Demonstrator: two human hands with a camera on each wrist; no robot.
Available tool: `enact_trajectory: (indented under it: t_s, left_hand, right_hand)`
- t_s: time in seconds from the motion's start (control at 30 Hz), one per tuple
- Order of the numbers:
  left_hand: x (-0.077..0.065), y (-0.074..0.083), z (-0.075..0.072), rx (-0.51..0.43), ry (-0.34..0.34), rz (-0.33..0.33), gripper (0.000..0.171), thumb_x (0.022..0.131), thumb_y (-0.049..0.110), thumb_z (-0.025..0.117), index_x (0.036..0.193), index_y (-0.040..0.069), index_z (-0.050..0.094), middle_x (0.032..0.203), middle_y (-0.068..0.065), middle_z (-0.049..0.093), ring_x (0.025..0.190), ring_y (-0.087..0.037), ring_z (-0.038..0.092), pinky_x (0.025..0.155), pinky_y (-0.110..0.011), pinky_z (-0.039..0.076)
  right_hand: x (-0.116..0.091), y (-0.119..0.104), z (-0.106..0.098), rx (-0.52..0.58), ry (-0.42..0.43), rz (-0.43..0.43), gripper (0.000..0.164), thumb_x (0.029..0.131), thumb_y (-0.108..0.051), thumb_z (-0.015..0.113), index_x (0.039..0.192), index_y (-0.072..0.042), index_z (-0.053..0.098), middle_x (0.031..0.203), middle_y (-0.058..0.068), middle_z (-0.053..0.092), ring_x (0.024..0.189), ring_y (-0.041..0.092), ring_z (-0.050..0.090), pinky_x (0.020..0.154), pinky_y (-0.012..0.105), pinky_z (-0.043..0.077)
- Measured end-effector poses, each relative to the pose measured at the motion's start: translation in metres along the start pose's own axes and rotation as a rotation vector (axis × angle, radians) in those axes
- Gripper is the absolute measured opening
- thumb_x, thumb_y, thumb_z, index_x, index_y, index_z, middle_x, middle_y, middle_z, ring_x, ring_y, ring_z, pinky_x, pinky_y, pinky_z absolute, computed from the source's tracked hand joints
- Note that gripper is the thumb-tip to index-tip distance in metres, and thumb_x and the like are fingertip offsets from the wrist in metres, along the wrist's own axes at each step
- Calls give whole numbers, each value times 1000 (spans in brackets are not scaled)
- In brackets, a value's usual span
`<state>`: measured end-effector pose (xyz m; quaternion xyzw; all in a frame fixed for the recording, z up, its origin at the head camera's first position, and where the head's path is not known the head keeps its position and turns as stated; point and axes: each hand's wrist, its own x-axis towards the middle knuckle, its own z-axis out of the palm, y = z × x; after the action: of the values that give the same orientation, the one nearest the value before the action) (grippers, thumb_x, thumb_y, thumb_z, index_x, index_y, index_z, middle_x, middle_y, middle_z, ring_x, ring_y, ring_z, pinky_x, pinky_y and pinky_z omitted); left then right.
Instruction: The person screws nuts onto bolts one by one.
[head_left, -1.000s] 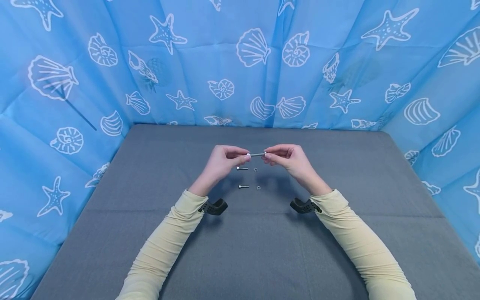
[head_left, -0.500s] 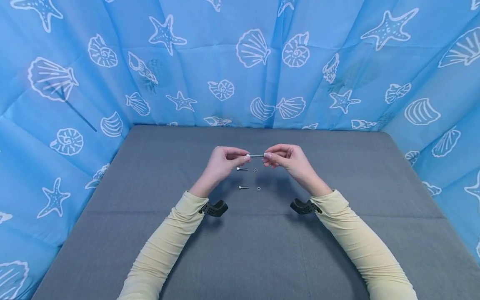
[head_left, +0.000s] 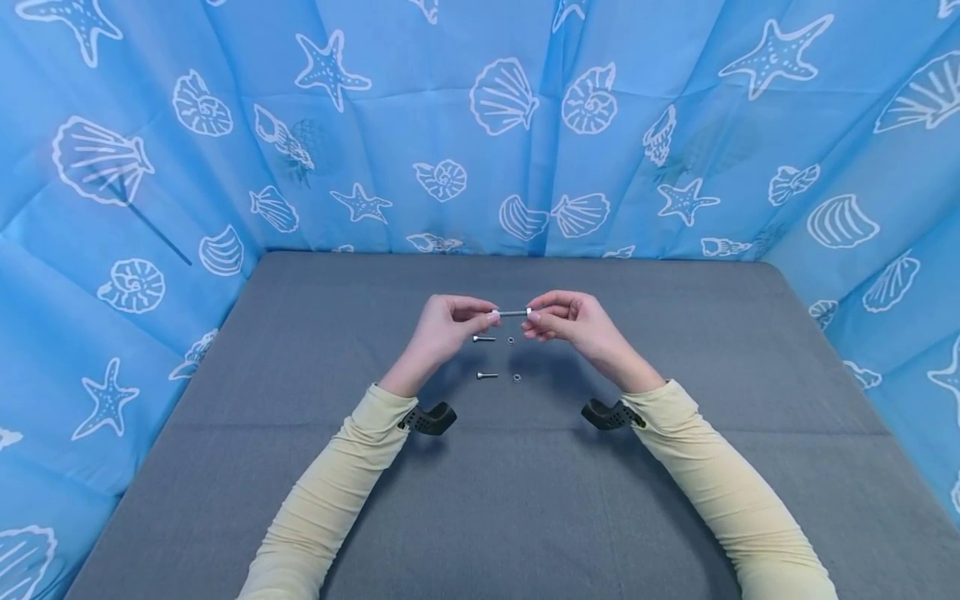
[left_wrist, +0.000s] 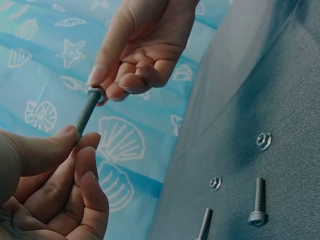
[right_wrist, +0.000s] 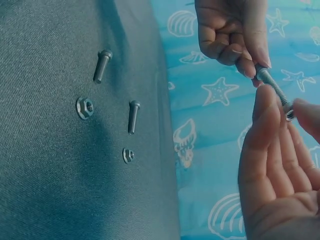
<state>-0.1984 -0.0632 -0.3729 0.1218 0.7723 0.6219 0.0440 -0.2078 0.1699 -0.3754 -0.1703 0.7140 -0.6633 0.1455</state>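
Observation:
In the head view a metal bolt is held nearly level above the table. My left hand pinches its head end between thumb and fingertips. At the other end my right hand pinches a small nut between thumb and forefinger. The nut sits at the tip of the bolt's thread; how far it is threaded on I cannot tell. Bare thread shows between the two hands in the left wrist view. Fingertips partly cover the bolt head and the nut.
Below the hands, two more bolts lie on the grey cloth table: a farther bolt and a nearer bolt. To their right lie a farther nut and a nearer nut. A blue shell-print curtain hangs behind.
The right thumb and fingers have shifted slightly about the nut, which shows more clearly now. The bolt has come closer to level. My left hand stays nearly still.

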Motion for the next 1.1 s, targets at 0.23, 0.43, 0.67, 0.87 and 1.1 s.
enact_trajectory:
  t_s: [0.23, 0.43, 0.67, 0.87, 1.1]
  left_hand:
    - [1, -3, 0, -5, 8, -7, 21, 88, 16, 72, 103, 0, 73, 88, -7, 73, 80, -17, 69, 81, -52, 52]
    - [1, -3, 2, -15, 24, 14, 17, 87, 12, 73, 99, 0, 73, 84, -8, 73, 77, -17, 69, 78, -49, 55]
    - [0, -5, 2, -20, 27, -9, 15, 87, 11, 72, 99, 2, 74, 85, -8, 72, 79, -19, 69, 80, -52, 53]
    - [1, -7, 3, -12, 21, -23, 16, 87, 13, 72, 100, 3, 74, 87, -8, 72, 83, -23, 69, 80, -49, 54]
    - [3, -9, 5, -2, 19, -27, 15, 87, 12, 72, 100, 3, 74, 86, -7, 73, 84, -28, 69, 77, -43, 56]
  right_hand:
    - [2, 2, 2, -4, 7, 15, 36, 98, -23, 58, 121, 4, 55, 106, 22, 65, 91, 28, 68, 83, 44, 55]
    - [2, 3, 4, -22, 16, -17, 24, 94, -12, 63, 112, 4, 60, 103, 28, 64, 86, 22, 68, 79, 40, 56]
    - [2, 2, 4, -75, 19, 53, 31, 98, -20, 58, 117, 4, 57, 102, 22, 66, 85, 23, 68, 77, 38, 56]
    - [1, 3, 1, -68, 6, 24, 29, 93, -12, 65, 115, 5, 56, 103, 26, 64, 87, 27, 66, 79, 44, 54]
    - [-1, 2, 0, -73, 2, 67, 31, 97, -23, 59, 114, 3, 59, 102, 23, 66, 90, 30, 66, 80, 43, 55]
